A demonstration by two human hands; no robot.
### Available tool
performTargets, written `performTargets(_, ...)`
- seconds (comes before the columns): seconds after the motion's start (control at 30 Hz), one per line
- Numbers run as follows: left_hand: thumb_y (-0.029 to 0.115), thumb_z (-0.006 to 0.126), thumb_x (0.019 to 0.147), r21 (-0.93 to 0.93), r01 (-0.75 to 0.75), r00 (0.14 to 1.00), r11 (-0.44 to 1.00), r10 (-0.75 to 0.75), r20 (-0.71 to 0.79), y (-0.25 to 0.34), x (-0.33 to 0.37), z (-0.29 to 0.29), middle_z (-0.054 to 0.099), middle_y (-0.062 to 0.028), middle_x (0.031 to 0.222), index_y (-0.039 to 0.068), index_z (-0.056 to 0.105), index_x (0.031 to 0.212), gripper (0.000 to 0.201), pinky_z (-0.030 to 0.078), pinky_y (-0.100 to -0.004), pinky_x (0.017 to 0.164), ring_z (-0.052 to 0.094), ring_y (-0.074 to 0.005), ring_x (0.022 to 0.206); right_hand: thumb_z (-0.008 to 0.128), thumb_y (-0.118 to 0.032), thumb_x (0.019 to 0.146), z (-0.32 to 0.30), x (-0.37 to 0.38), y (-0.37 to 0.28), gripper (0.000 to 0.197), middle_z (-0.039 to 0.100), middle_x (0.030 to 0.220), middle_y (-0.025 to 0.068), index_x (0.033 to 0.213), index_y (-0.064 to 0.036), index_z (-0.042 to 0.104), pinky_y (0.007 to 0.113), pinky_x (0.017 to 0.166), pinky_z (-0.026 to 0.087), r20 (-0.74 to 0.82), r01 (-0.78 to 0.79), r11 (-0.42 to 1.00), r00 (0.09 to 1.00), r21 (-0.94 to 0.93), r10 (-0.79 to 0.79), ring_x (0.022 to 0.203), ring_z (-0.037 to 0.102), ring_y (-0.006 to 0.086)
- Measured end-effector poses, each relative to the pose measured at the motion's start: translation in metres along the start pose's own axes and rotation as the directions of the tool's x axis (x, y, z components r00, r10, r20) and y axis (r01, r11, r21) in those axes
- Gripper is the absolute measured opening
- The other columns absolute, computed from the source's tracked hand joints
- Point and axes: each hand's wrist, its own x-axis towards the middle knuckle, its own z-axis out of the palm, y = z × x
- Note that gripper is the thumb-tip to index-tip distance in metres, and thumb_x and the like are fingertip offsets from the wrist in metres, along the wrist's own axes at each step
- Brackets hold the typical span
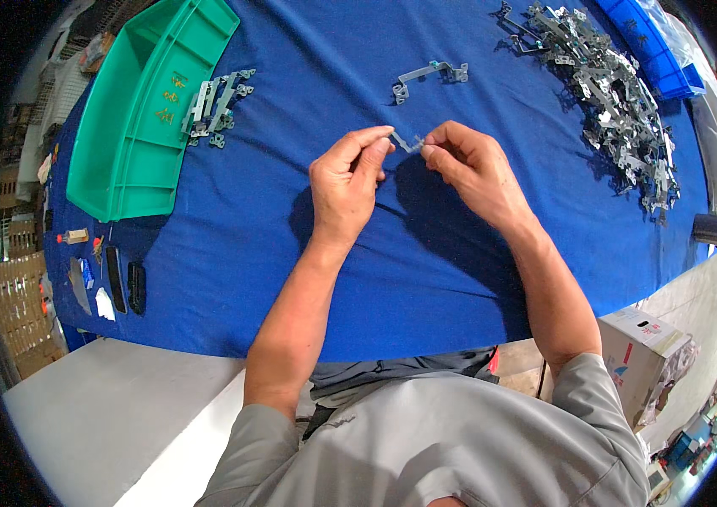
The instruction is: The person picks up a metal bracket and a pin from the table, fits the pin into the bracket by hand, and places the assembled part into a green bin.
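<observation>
Right across the view spreads a blue cloth (426, 296). On its left sits a green plastic bin (140, 196), marked inside with small yellow characters (169, 96); on its right lies a heap of metal brackets (612, 106). Beyond the cloth's lower right edge, a white carton (636, 345) carries red and blue print too small to read. Left hand (346, 173) and right hand (477, 167), thumbs against fingers, pinch opposite ends of a small bent bracket (405, 143) above the cloth.
</observation>
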Motion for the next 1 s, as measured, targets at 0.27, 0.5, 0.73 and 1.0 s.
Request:
performTargets(0.27, 0.002, 0.07, 0.089, 0.166, -0.329, 0.944, 0.93, 0.325, 0.047, -0.001, 0.003, 0.001, 0.073, -0.0106, 0.092, 0.0, 0.074, 0.1, 0.012, 0.053, -0.0266, 0.072, 0.068, -0.0155, 0.08, 0.056, -0.011, 0.098, 0.002, 0.0, 0.002, 0.015, 0.062, 0.092, 0.0012, 0.108, -0.0006, 0.062, 0.025, 0.067, 0.05, 0.061, -0.082, 0.939, 0.996, 0.334, 0.065, 0.075, 0.057, 0.0071)
performTargets(0.5, 0.0, 0.071, 0.087, 0.209, -0.376, 0.927, 0.903, 0.367, 0.083, 0.002, 0.004, 0.005, 0.073, -0.0108, 0.092, 0.001, 0.075, 0.1, 0.014, 0.054, -0.0278, 0.071, 0.069, -0.0169, 0.08, 0.055, -0.016, 0.1, -0.008, 0.001, -0.003, 0.024, 0.061, 0.087, -0.0004, 0.117, -0.0012, 0.064, 0.023, 0.069, 0.05, 0.147, -0.142, 0.9, 0.985, 0.412, 0.088, 0.075, 0.057, 0.0066)
performTargets(0.73, 0.001, 0.07, 0.088, 0.214, -0.423, 0.904, 0.881, 0.393, 0.167, 0.001, 0.001, 0.004, 0.073, -0.0107, 0.09, 0.001, 0.075, 0.101, 0.013, 0.053, -0.027, 0.064, 0.068, -0.015, 0.072, 0.058, -0.021, 0.099, -0.002, 0.001, -0.005, 0.02, 0.062, 0.082, 0.0, 0.098, -0.0015, 0.063, 0.024, 0.06, 0.045, -0.003, -0.036, 0.915, 0.999, 0.402, 0.041, 0.071, 0.054, 0.0066)
performTargets(1.0, 0.013, 0.06, 0.1, -0.063, 0.091, 0.996, 0.994, -0.091, 0.002, -0.003, 0.002, 0.002, 0.072, -0.01, 0.093, 0.001, 0.068, 0.115, 0.021, 0.053, -0.0216, 0.053, 0.064, -0.0093, 0.065, 0.059, -0.02, 0.099, 0.008, -0.005, -0.011, 0.02, 0.062, 0.077, 0.0016, 0.098, -0.0001, 0.063, 0.026, 0.06, 0.046, 0.037, -0.031, 0.934, 0.999, 0.356, 0.019, 0.067, 0.054, 0.0079)
